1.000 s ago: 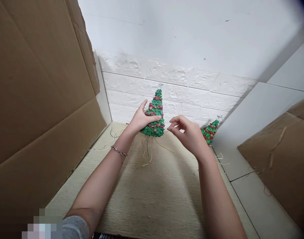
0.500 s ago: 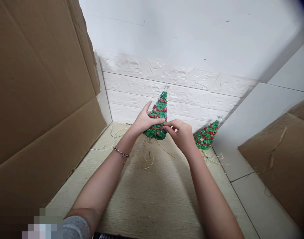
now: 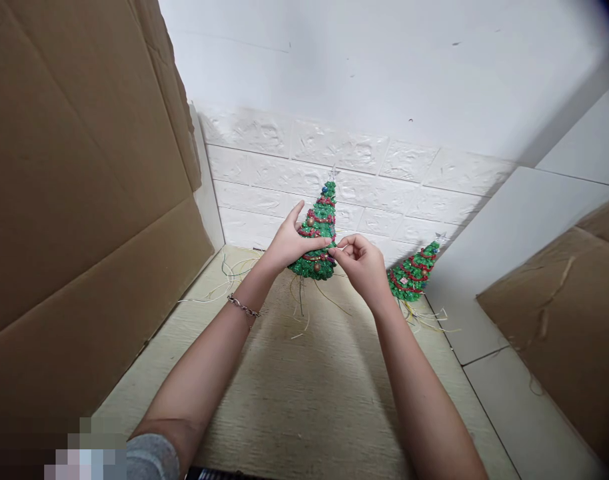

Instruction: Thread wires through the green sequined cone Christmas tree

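Note:
A small green beaded Christmas tree (image 3: 318, 269) with red garlands, round ornaments and a clear star on top is held upright over the table. My left hand (image 3: 290, 241) wraps around its left side, the thumb lying across the front and the other fingers hidden behind. At the tree's right edge, my right hand (image 3: 360, 263) pinches with thumb and forefinger; what lies between those fingertips is too small to make out. Loose thin cords hang below the tree's base.
A second beaded tree (image 3: 415, 275) stands at the right with cords (image 3: 429, 319) spread at its foot. More loose cords (image 3: 229, 273) lie at the left. Cardboard walls (image 3: 84, 200) flank the table (image 3: 304, 400), and a white brick-patterned wall (image 3: 334, 143) closes the back.
My right hand has shifted slightly up, and its fingertips have rolled a little at the tree's right edge. My left hand keeps its hold on the tree.

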{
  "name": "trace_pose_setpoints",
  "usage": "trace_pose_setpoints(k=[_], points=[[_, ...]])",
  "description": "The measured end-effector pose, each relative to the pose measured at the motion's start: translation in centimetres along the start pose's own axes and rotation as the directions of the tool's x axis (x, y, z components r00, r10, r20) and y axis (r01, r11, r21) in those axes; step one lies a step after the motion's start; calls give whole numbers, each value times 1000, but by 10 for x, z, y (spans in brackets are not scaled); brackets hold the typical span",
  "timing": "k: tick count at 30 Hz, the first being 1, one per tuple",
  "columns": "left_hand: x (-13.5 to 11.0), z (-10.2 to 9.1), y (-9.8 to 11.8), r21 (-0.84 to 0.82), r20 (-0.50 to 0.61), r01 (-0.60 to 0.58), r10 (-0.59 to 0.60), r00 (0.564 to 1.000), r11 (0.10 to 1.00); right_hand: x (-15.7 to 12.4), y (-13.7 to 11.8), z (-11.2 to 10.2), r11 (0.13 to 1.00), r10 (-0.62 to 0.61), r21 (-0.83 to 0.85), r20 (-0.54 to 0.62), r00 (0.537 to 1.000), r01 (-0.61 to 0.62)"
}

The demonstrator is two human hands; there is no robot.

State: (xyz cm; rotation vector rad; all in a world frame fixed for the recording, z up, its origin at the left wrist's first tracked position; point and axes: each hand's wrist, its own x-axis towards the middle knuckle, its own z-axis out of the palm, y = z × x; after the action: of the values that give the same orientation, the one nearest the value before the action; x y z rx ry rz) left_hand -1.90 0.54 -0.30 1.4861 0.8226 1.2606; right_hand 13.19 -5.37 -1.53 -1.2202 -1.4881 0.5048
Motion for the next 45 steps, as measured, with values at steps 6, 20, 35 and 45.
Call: trace_pose_setpoints(k=[6,20,35,45], points=[[-1,-2,1,-12,25,15,-15,1000,1000,4,2,-6,997,34,61,50,998,-37],[-6,-5,6,-39,338,93,-75,938,995,6,-2,-38,956,88,260,179,980,-134],[-8,-4,10,18,367,50,-53,929,999,12,7,-33,937,138,293,186,973,-189],[-13,13,0,406,272,-86,-31,962,910,13,8,-29,913,213,332,106,971,-237]])
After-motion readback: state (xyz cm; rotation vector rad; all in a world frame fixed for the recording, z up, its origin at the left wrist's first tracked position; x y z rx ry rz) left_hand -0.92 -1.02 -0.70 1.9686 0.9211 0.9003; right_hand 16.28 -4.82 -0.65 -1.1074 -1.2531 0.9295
